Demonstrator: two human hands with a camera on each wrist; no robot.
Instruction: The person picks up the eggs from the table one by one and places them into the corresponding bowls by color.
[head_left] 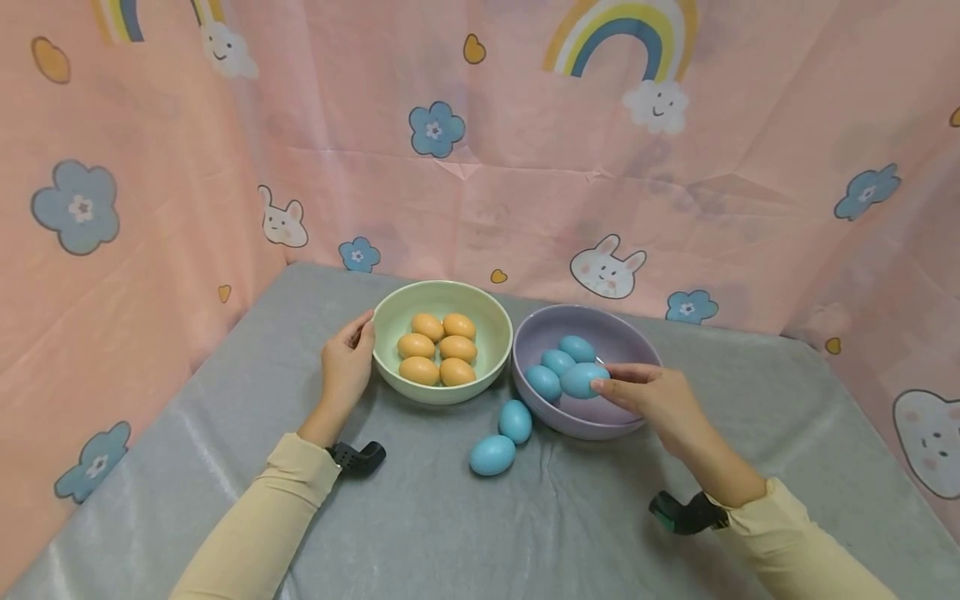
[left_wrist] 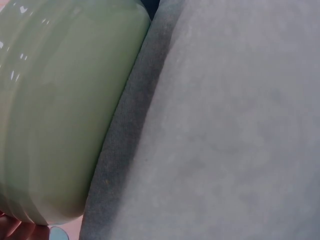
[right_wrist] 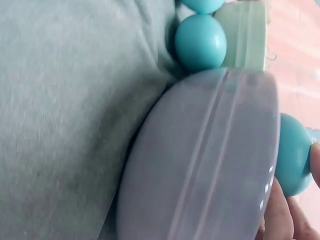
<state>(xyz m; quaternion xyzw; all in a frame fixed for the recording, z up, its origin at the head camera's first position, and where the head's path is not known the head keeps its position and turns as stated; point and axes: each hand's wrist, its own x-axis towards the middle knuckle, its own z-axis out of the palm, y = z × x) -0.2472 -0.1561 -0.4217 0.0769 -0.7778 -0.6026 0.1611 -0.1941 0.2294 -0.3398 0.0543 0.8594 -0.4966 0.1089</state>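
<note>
My right hand (head_left: 660, 404) pinches a blue egg (head_left: 584, 381) between thumb and fingers, over the purple bowl (head_left: 600, 427). In the right wrist view that same egg (right_wrist: 293, 155) shows above the bowl's rim. Three other blue eggs, one of them the middle egg (head_left: 557, 362), lie inside the purple bowl. At the left side of the green bowl (head_left: 442, 395), my left hand (head_left: 347, 360) grips its rim; several orange-yellow eggs (head_left: 417, 371) sit in that bowl. Only fingertips of this hand show at the lower left corner of the left wrist view.
Two blue eggs lie on the grey cloth in front of the bowls, one egg (head_left: 515, 422) close to the purple bowl and another egg (head_left: 492, 456) nearer me. The bowls stand side by side. Behind them hangs a pink patterned curtain (head_left: 510, 208).
</note>
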